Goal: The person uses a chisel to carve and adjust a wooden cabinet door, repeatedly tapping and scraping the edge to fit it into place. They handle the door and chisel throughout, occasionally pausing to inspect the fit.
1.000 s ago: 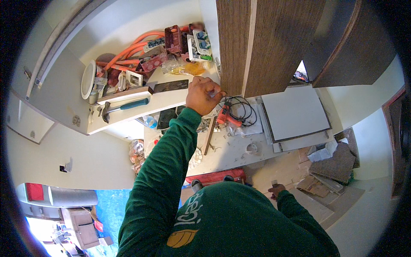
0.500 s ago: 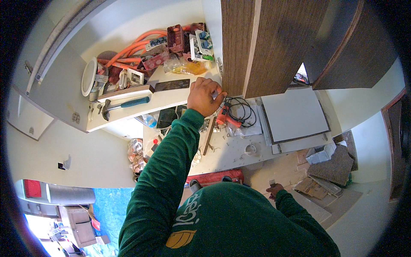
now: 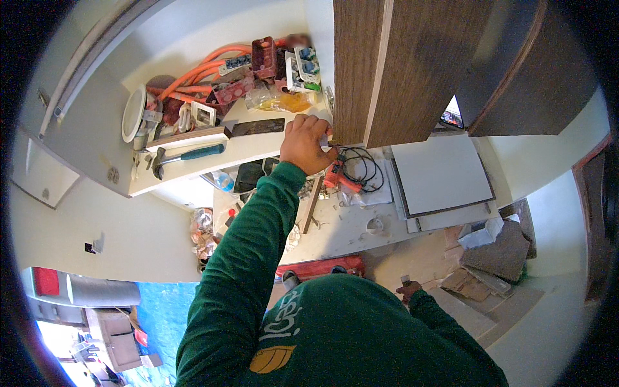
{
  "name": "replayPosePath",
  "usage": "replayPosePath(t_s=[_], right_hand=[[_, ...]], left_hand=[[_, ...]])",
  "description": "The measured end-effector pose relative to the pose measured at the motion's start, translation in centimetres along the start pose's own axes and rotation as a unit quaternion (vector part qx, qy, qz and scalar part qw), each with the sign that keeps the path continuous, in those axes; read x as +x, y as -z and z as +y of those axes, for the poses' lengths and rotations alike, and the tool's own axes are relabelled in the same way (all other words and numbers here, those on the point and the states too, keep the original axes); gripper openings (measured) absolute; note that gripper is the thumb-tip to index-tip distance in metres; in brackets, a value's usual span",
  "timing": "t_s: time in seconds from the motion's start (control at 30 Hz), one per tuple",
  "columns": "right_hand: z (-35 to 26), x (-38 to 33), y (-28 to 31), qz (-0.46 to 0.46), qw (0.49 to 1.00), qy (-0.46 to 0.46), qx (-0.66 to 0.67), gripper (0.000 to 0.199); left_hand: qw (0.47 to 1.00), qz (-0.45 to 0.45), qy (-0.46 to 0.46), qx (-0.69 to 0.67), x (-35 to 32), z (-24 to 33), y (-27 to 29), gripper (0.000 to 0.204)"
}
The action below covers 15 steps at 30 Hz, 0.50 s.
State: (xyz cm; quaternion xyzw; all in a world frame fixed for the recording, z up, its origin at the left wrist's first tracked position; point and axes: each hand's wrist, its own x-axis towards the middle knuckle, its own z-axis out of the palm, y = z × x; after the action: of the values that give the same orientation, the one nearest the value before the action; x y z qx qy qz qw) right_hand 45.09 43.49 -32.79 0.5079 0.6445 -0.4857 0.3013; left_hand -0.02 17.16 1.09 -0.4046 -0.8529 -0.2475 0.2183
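Observation:
My left hand (image 3: 305,143) is raised to the right end of a white cabinet shelf (image 3: 193,169), beside the edge of a dark brown wood-grain door (image 3: 412,71). Its fingers are curled, with a small pale bit showing at the fingertips that I cannot make out. Low on the right, my right hand (image 3: 409,291) is closed round a small flat greyish piece (image 3: 405,280), its kind unclear. Left of my left hand on the shelf lie a dark flat strip (image 3: 258,127) and a claw hammer (image 3: 187,156) with a teal handle.
Orange conduit (image 3: 213,61), a maroon electrical box (image 3: 264,57) and sockets crowd the shelf. On the counter below sit a red corded power tool (image 3: 342,178), a white panel (image 3: 442,174) and a roll of tape (image 3: 376,226). Broken boards (image 3: 496,248) are stacked at right.
The view has shifted slightly. Both hands keep nearly the same place and grip, with the right hand a touch further left in the picture.

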Motion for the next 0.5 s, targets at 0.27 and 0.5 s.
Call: replayPosePath(t_s=[0.27,0.5], right_hand=[[1.6,1.6,0.3,-0.006,0.996,0.029,-0.086,0.039],[2.5,4.7,2.1,-0.174,0.956,0.032,0.232,0.045]], left_hand=[[0.996,0.04,-0.022,-0.079,-0.2,-0.7,0.1,0.034],[0.984,0.174,-0.041,-0.008,-1.4,-5.0,3.1,0.018]])
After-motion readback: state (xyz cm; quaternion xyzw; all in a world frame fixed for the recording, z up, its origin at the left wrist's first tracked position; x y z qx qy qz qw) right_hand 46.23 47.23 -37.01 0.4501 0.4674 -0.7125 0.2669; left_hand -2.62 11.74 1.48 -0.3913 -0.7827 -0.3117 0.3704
